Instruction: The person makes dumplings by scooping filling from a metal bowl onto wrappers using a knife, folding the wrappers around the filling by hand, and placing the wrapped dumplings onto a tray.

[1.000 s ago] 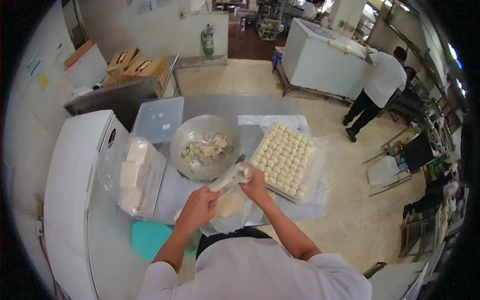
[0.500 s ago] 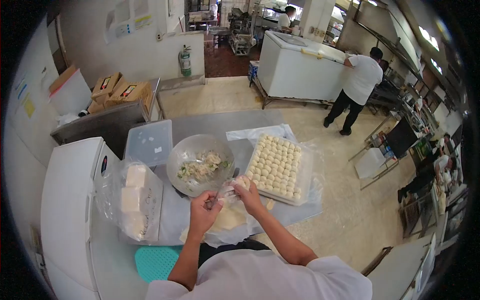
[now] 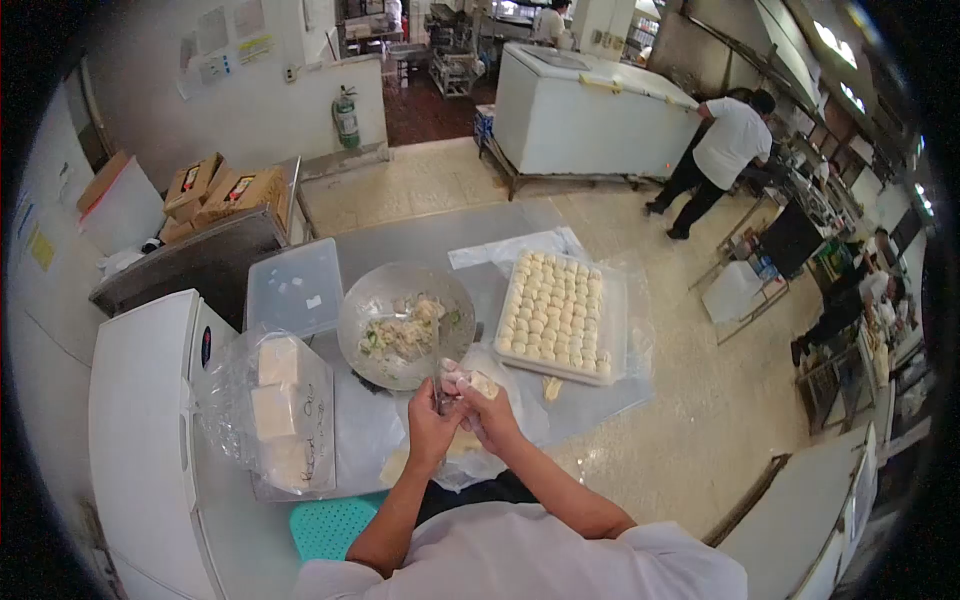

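My left hand (image 3: pixel 433 425) is closed around a thin, flat, upright tool (image 3: pixel 436 345), its upper end over the clear bowl (image 3: pixel 355 350). A chunky pale filling (image 3: pixel 400 335) with green bits lies in that bowl. Close beside the left hand, my right hand (image 3: pixel 490 415) is curled around a pale piece of dough (image 3: pixel 484 384), partly hidden by the fingers. Below the hands, flat pale dough sheets (image 3: pixel 395 467) lie on clear plastic (image 3: pixel 525 400). To the right, a plastic tray (image 3: pixel 617 335) holds rows of small round dumplings (image 3: pixel 555 310).
Stacked pale wrappers (image 3: pixel 275 410) sit in a plastic bag at left, near a clear lid (image 3: pixel 290 285). A dough scrap (image 3: pixel 551 388) lies below the tray. A teal perforated stool (image 3: pixel 330 528) stands under the table edge. Another person (image 3: pixel 732 140) stands by a white chest freezer (image 3: pixel 590 120).
My hands have come closer together, and the upright tool now shows in the left one. The right hand has turned around the dough. The whole view has shifted slightly.
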The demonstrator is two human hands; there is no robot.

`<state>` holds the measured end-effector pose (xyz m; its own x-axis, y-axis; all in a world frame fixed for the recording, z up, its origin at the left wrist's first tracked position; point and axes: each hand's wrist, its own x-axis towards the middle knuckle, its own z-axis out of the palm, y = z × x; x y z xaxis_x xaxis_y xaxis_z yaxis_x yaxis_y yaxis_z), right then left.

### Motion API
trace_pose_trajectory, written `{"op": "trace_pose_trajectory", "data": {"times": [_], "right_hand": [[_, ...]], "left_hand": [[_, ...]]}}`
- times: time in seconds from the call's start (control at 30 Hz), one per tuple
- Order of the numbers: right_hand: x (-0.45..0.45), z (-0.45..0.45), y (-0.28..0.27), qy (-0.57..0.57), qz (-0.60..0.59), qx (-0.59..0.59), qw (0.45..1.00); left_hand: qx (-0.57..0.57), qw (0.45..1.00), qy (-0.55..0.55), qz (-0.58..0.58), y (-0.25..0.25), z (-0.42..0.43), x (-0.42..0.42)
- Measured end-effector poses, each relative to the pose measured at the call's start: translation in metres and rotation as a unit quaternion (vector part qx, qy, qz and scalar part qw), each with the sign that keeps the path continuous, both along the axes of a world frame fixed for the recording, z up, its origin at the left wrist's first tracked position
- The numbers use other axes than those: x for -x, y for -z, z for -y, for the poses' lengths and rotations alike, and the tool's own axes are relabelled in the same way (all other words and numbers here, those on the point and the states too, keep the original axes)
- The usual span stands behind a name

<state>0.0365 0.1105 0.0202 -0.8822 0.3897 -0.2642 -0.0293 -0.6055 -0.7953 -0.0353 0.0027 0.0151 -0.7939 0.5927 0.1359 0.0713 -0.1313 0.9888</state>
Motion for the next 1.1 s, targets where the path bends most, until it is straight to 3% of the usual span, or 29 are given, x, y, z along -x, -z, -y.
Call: {"op": "trace_pose_trajectory", "data": {"times": [0.03, 0.1, 0.17, 0.2, 0.23, 0.27, 0.3, 0.33, 0.4, 0.43, 0.5, 0.57, 0.63, 0.7, 0.83, 0.9, 0.93, 1.0, 1.1], "right_hand": [[-0.002, -0.001, 0.007, -0.018, 0.008, -0.032, 0.999], [-0.006, -0.009, 0.019, 0.102, -0.040, 0.013, 0.994], [-0.014, -0.034, -0.005, 0.221, -0.010, 0.042, 0.974], [-0.017, -0.050, -0.025, 0.306, -0.055, 0.042, 0.949], [-0.037, -0.086, -0.026, 0.231, -0.081, -0.049, 0.968], [-0.045, -0.106, -0.049, 0.332, -0.030, -0.025, 0.943], [-0.065, -0.133, -0.064, 0.344, -0.052, -0.144, 0.926], [-0.077, -0.156, -0.083, 0.347, -0.152, -0.135, 0.916], [-0.105, -0.189, -0.118, 0.321, -0.239, -0.202, 0.894], [-0.106, -0.201, -0.118, 0.323, -0.231, -0.201, 0.895], [-0.102, -0.227, -0.119, 0.439, -0.089, -0.292, 0.845], [-0.088, -0.250, -0.090, 0.361, 0.136, -0.370, 0.845], [-0.087, -0.292, -0.045, 0.136, 0.254, -0.359, 0.888], [-0.089, -0.316, -0.008, 0.037, 0.289, -0.250, 0.923], [-0.099, -0.347, 0.026, -0.009, 0.277, -0.180, 0.944], [-0.097, -0.361, 0.038, -0.145, 0.318, -0.474, 0.808], [-0.098, -0.361, 0.044, -0.147, 0.317, -0.472, 0.809], [-0.097, -0.356, 0.052, -0.133, 0.184, -0.777, 0.587], [-0.096, -0.346, 0.051, -0.158, 0.207, -0.736, 0.624]], "left_hand": [[0.009, 1.000, 0.007, 0.006, -0.007, 0.001, -0.003], [0.020, 0.994, 0.051, 0.090, -0.020, -0.001, -0.009], [0.073, 0.991, 0.067, 0.091, -0.023, 0.001, -0.011], [0.051, 0.991, 0.049, 0.110, -0.021, 0.001, -0.010], [0.026, 0.992, 0.028, 0.124, -0.017, 0.003, -0.009], [0.032, 0.990, 0.033, 0.130, -0.012, 0.007, -0.006], [0.037, 0.991, 0.019, 0.125, -0.008, 0.012, -0.003], [0.042, 0.992, 0.005, 0.119, -0.003, 0.017, 0.000], [0.061, 0.989, -0.011, 0.132, 0.010, 0.024, 0.005], [0.079, 0.987, -0.031, 0.140, 0.015, 0.026, 0.004], [0.095, 0.986, -0.039, 0.131, 0.022, 0.026, 0.005], [0.112, 0.986, -0.048, 0.118, 0.024, 0.019, 0.003], [0.089, 0.987, -0.065, 0.115, 0.025, 0.006, 0.002], [0.091, 0.988, -0.074, 0.104, 0.022, -0.008, 0.002], [0.107, 0.987, -0.083, 0.085, 0.015, -0.024, -0.001], [0.105, 0.986, -0.087, 0.092, 0.015, -0.027, -0.004], [0.100, 0.986, -0.087, 0.100, 0.014, -0.028, -0.005], [0.092, 0.986, -0.094, 0.102, 0.015, -0.030, -0.008], [0.084, 0.986, -0.105, 0.103, 0.015, -0.029, -0.013]]}}
